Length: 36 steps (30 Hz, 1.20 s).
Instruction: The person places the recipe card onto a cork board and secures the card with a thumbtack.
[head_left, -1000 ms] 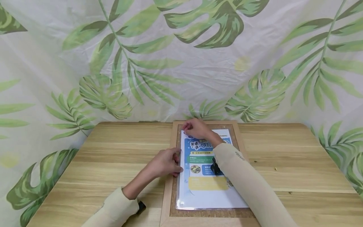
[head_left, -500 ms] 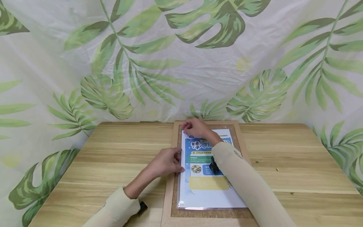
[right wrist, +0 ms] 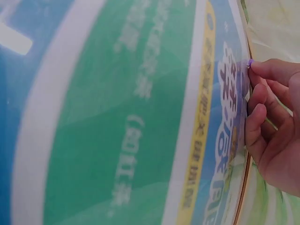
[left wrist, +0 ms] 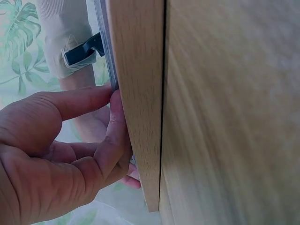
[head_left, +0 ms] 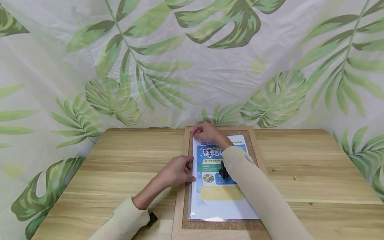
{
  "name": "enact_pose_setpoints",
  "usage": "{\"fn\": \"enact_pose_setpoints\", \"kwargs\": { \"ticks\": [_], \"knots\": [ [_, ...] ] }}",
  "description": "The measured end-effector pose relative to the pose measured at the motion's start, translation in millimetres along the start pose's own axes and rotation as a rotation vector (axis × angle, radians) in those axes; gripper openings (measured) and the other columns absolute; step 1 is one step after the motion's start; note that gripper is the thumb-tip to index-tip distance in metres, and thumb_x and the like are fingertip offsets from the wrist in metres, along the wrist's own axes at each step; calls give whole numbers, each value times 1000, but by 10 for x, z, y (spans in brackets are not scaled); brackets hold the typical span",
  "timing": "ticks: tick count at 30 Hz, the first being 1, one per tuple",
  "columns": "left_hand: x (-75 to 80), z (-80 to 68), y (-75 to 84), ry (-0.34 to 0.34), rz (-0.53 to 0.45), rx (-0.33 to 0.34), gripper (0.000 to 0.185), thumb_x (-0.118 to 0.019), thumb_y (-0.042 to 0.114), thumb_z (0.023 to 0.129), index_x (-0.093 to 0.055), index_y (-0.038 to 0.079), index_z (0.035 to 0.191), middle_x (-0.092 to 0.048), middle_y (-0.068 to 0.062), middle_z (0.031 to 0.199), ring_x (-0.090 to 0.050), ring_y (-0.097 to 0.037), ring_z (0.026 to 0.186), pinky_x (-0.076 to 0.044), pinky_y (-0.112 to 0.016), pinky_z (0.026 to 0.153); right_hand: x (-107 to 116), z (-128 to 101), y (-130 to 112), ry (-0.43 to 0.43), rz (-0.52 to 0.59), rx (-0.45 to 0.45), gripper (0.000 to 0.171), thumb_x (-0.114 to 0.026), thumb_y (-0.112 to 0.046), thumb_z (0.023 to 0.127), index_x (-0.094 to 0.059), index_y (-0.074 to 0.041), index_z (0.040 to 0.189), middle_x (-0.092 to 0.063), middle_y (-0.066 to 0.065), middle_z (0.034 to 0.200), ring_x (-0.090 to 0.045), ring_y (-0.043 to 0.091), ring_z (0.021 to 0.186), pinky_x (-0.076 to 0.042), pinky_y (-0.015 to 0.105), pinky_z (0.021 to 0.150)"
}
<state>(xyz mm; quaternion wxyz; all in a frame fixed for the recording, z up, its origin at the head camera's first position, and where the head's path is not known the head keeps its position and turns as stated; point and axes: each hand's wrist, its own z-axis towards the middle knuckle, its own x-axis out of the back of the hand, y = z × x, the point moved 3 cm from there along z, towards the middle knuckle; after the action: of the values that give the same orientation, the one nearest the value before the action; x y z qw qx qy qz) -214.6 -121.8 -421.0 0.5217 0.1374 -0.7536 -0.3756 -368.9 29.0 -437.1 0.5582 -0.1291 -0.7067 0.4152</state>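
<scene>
- My right hand (head_left: 209, 133) is at the 12 o'clock end of the poster (head_left: 220, 196), on its far-left corner. The fingers are curled and pinch a small purple pin (right wrist: 250, 63) against the sheet; I can see only the pin head.
- My left hand (head_left: 175, 172) is at 9 o'clock of the poster, halfway down its left edge. Thumb and fingers are lightly bent and press on the sheet's edge and the inner lip of the wooden frame (head_left: 177, 213). It steadies; it doesn't carry anything.
- The poster lies flat on the cork board (head_left: 223, 225) inside the frame. Long axis runs 6 to 12, away from me.
- Key relation: the pinned corner sits at about 1 o'clock from the left hand. The right hand is the one on it, its forearm crossing the sheet from 5 o'clock.
- Board sits on the wooden table (head_left: 300, 166), centre, near the leaf-print curtain (head_left: 150, 66).
</scene>
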Motion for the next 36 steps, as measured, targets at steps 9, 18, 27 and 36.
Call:
{"fn": "enact_pose_setpoints", "kwargs": {
  "ticks": [9, 18, 27, 36],
  "knots": [
    [-10, 6, 21, -3, 12, 5, 72, -82, 0, 77, -47, -10, 140, -58, -10, 94, -61, -12, 71, -51, -24, 57, 18, -5, 21, 45, 49, -21, 20, -70, -9, 88, -73, -7, 108, -72, 4, 93, -64, 15, 81, -50, 24, 72],
    [-30, 9, 16, -1, 25, 1, 71, -83, 1, 77, -49, -10, 139, -58, -9, 95, -60, -12, 73, -52, -24, 59, -2, -17, 32, 72, -30, -35, 20, -73, -13, 88, -73, -10, 108, -70, 0, 90, -61, 12, 78, -47, 24, 72],
    [-22, 13, 10, -4, 20, 11, 74, -82, 0, 77, -46, -9, 142, -58, -9, 96, -59, -13, 75, -52, -24, 60, 143, -202, -8, 8, 39, 22, 29, -71, -11, 91, -68, -3, 119, -70, 7, 98, -64, 17, 87, -51, 26, 74],
    [-12, 4, 13, -3, 7, 38, 76, -80, 0, 79, -43, -7, 145, -57, -9, 99, -59, -15, 77, -52, -24, 59, 461, -524, 30, -1, -17, 6, 37, -70, -18, 93, -64, -6, 127, -67, 6, 104, -63, 21, 95, -53, 31, 76]
  ]
}}
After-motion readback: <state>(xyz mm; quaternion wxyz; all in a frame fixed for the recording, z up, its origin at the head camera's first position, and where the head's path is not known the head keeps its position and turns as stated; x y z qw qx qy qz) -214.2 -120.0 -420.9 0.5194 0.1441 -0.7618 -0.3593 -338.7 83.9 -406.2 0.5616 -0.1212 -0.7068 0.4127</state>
